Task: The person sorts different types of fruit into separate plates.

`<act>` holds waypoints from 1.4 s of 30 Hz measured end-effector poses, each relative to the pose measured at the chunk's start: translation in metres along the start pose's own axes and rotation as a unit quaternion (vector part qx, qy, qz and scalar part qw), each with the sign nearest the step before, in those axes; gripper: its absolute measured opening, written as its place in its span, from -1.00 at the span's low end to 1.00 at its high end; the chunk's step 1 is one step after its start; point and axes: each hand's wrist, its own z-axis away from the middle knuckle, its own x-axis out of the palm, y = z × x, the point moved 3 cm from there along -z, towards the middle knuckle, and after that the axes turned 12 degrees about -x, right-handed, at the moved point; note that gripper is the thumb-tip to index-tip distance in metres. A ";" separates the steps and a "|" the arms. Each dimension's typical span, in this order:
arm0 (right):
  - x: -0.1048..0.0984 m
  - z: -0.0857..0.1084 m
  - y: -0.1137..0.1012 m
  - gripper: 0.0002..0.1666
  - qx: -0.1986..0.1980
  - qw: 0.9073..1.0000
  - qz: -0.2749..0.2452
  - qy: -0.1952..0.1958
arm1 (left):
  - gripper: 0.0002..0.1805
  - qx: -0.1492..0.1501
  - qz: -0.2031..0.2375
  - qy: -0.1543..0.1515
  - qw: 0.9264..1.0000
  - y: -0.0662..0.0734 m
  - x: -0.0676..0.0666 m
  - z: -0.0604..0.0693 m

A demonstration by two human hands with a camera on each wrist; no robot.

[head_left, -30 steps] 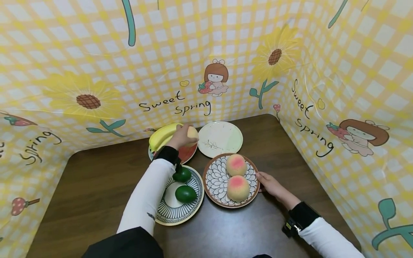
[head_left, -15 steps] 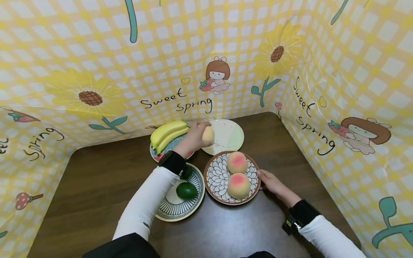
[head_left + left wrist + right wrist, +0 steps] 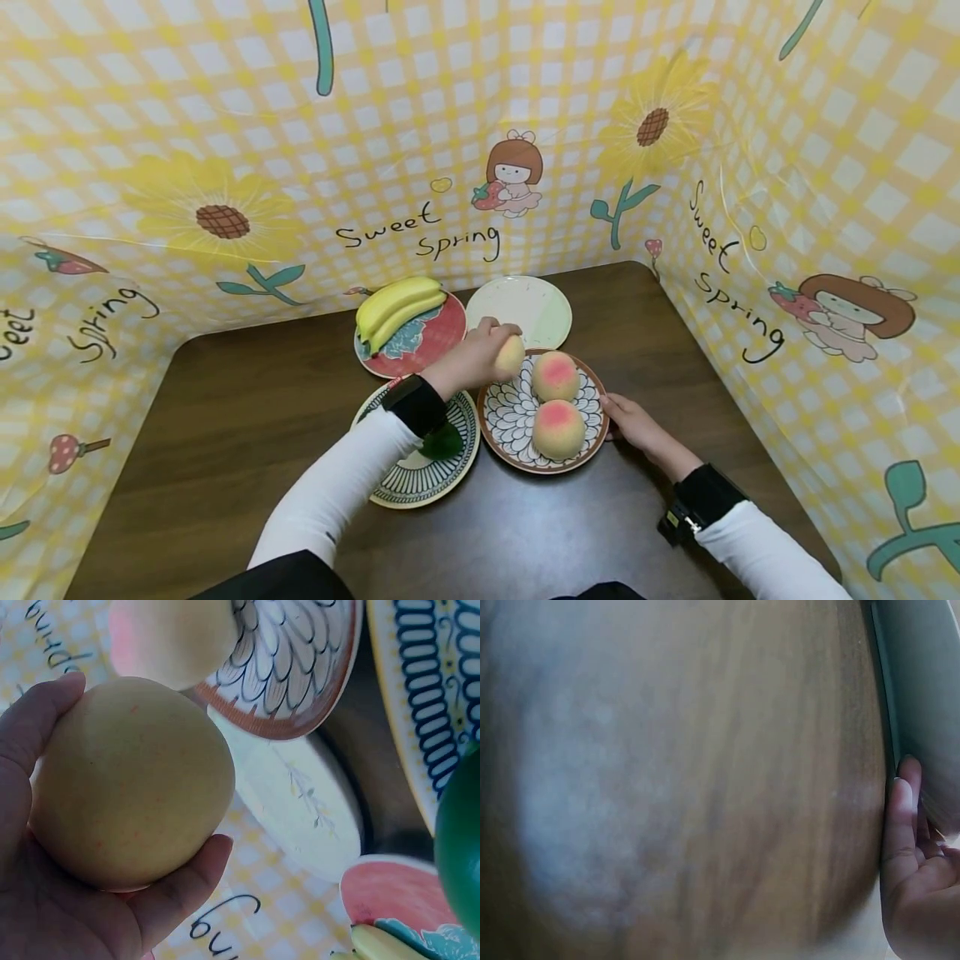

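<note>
My left hand (image 3: 471, 358) grips a pale yellow peach (image 3: 510, 358) over the left part of a brown-rimmed plate (image 3: 501, 408) with a petal pattern. The left wrist view shows its thumb and fingers spread round this peach (image 3: 135, 787). Two pink-topped peaches, a far one (image 3: 556, 377) and a near one (image 3: 558, 430), sit on the plate's right half. At the plate's right rim, my right hand (image 3: 636, 427) holds the edge, thumb on the rim and other fingers partly hidden. In the right wrist view, that hand (image 3: 922, 885) appears at the right side.
A red plate (image 3: 450, 325) with bananas (image 3: 397, 308) stands back left, beside a pale plate (image 3: 525, 300). Front left, a striped plate (image 3: 420, 492) bears a dark green fruit (image 3: 442, 442), partly covered by my left wrist. Yellow checked cloth (image 3: 390, 125) walls the wooden table (image 3: 225, 450).
My left hand has carried the peach from the red plate, past the pale plate, right and nearer to the brown-rimmed plate. My right hand keeps its place at the rim.
</note>
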 end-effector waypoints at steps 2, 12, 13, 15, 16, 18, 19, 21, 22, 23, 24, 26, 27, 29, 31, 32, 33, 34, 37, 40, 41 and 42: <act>0.000 0.000 0.000 -0.39 0.001 1.000 0.000 0.002 | -0.21 0.001 -0.005 -0.009 1.000 0.002 0.004 0.000; -0.001 0.000 0.000 -0.37 0.005 1.000 0.003 0.000 | -0.19 0.000 -0.047 -0.044 0.998 0.011 0.021 0.002; 0.000 0.000 0.000 -0.36 0.006 1.000 0.002 0.000 | -0.19 0.000 -0.050 -0.044 0.998 0.012 0.022 0.002; 0.000 0.000 0.000 -0.36 0.006 1.000 0.002 0.001 | -0.19 -0.001 -0.051 -0.043 0.998 0.013 0.023 0.003; 0.000 0.000 0.000 -0.36 0.006 1.000 0.001 0.001 | -0.19 -0.002 -0.052 -0.042 0.998 0.013 0.024 0.003; 0.000 0.000 0.001 -0.35 0.007 1.000 0.001 0.004 | -0.20 -0.003 -0.051 -0.040 0.998 0.013 0.023 0.004; 0.001 0.000 0.001 -0.35 0.009 1.000 0.000 0.006 | -0.21 -0.005 -0.050 -0.040 0.998 0.013 0.023 0.004; 0.001 -0.001 0.001 -0.35 0.009 1.000 0.001 0.006 | -0.22 -0.007 -0.053 -0.038 0.998 0.013 0.024 0.005; 0.001 -0.001 0.002 -0.35 0.010 1.000 -0.001 0.007 | -0.21 -0.011 -0.053 -0.039 0.998 0.012 0.024 0.005; 0.001 -0.001 0.002 -0.36 0.011 1.000 -0.001 0.008 | -0.21 -0.014 -0.054 -0.040 0.998 0.012 0.025 0.005; 0.001 -0.001 0.003 -0.36 0.013 1.000 -0.005 0.010 | -0.21 -0.017 -0.055 -0.043 0.997 0.011 0.026 0.005; 0.001 -0.001 0.004 -0.37 0.013 1.000 -0.009 0.010 | -0.20 -0.023 -0.057 -0.051 0.997 0.011 0.029 0.006; 0.002 -0.001 0.004 -0.38 0.013 1.000 -0.009 0.010 | -0.19 -0.027 -0.056 -0.056 0.996 0.011 0.030 0.006; 0.002 -0.001 0.004 -0.39 0.014 1.000 -0.012 0.010 | -0.18 -0.031 -0.054 -0.063 0.996 0.011 0.032 0.007; 0.002 -0.001 0.004 -0.38 0.015 1.000 -0.011 0.010 | -0.17 -0.034 -0.053 -0.067 0.996 0.011 0.034 0.007; 0.002 0.000 0.004 -0.37 0.015 1.000 -0.010 0.009 | -0.16 -0.036 -0.051 -0.068 0.996 0.011 0.034 0.007; 0.001 0.000 0.004 -0.37 0.015 1.000 -0.008 0.008 | -0.14 -0.037 -0.049 -0.070 0.996 0.010 0.035 0.006; 0.001 0.000 0.003 -0.35 0.016 1.000 -0.007 0.008 | -0.14 -0.038 -0.049 -0.070 0.996 0.010 0.036 0.006; 0.001 0.001 0.002 -0.36 0.014 1.000 -0.006 0.007 | -0.14 -0.041 -0.048 -0.076 0.995 0.008 0.040 0.005; 0.001 0.001 0.002 -0.38 0.015 1.000 -0.008 0.009 | -0.12 -0.044 -0.049 -0.084 0.994 0.007 0.043 0.004; 0.001 0.001 0.003 -0.38 0.015 1.000 -0.009 0.010 | -0.11 -0.044 -0.050 -0.086 0.994 0.007 0.044 0.004; 0.001 0.001 0.003 -0.38 0.015 1.000 -0.009 0.010 | -0.11 -0.044 -0.050 -0.086 0.994 0.007 0.044 0.004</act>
